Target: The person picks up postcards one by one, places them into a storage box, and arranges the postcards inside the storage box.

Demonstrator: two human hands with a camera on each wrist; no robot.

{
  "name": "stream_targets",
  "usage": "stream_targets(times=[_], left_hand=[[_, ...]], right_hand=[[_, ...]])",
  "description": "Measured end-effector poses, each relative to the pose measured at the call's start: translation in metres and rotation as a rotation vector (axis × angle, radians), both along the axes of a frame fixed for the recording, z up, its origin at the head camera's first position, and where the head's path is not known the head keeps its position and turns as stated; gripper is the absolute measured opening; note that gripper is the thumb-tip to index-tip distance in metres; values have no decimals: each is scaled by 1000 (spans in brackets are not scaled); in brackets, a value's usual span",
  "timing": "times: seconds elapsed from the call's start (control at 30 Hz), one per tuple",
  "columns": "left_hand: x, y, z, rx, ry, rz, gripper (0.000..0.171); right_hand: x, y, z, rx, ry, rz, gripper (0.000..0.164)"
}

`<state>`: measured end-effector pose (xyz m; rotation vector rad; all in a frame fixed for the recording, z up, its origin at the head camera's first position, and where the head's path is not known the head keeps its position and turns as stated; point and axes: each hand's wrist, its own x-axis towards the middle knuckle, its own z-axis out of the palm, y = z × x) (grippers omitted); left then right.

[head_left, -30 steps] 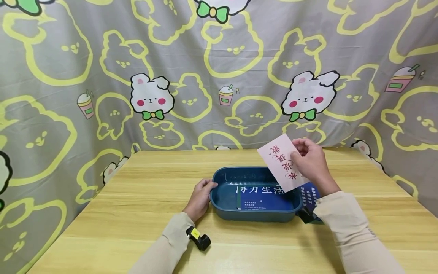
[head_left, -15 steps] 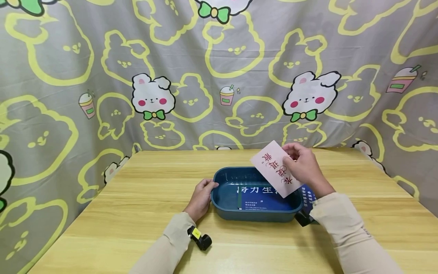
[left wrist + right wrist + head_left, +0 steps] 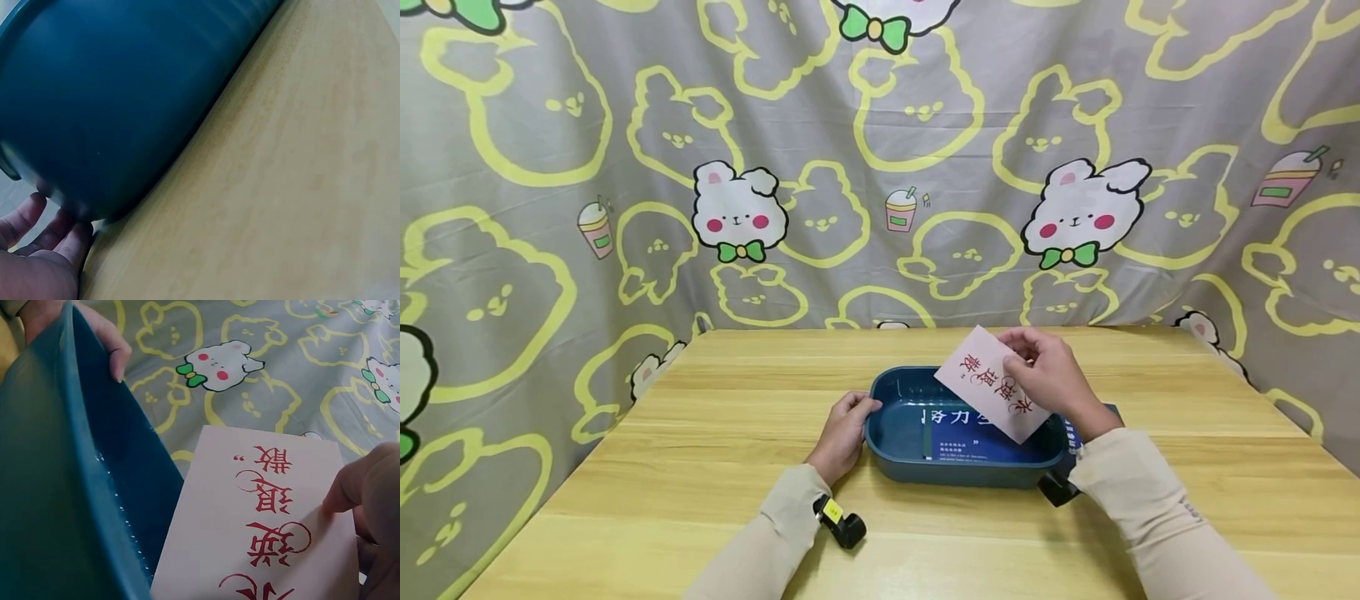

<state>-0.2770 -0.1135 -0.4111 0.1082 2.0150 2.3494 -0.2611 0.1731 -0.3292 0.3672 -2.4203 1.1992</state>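
Observation:
My right hand pinches a pink card with red Chinese characters between thumb and fingers. The card is held tilted above the right part of a dark blue-green plastic box. My left hand holds the left end of the box; its thumb lies over the rim, and in the left wrist view its fingers touch the outer wall. Inside the box lies a blue card with white characters, partly covered by the pink one. The right wrist view shows the pink card beside the box wall.
Another dark blue card or sheet with white writing lies right of the box, mostly hidden by my right wrist. The box stands on a wooden table. A grey curtain with cartoon rabbits hangs behind.
My right hand has moved left and slightly down with the pink card, covering more of the blue card's writing. My left hand stays on the box's left end.

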Motion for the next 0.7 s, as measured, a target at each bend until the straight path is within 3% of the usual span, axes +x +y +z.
stream_targets(times=[0.4, 0.7], left_hand=[[-1, 0, -1, 11, 9, 5, 23], [-1, 0, -1, 11, 12, 9, 22]], right_hand=[[-2, -8, -8, 94, 27, 137, 23], [-2, -15, -14, 178, -14, 223, 22]])
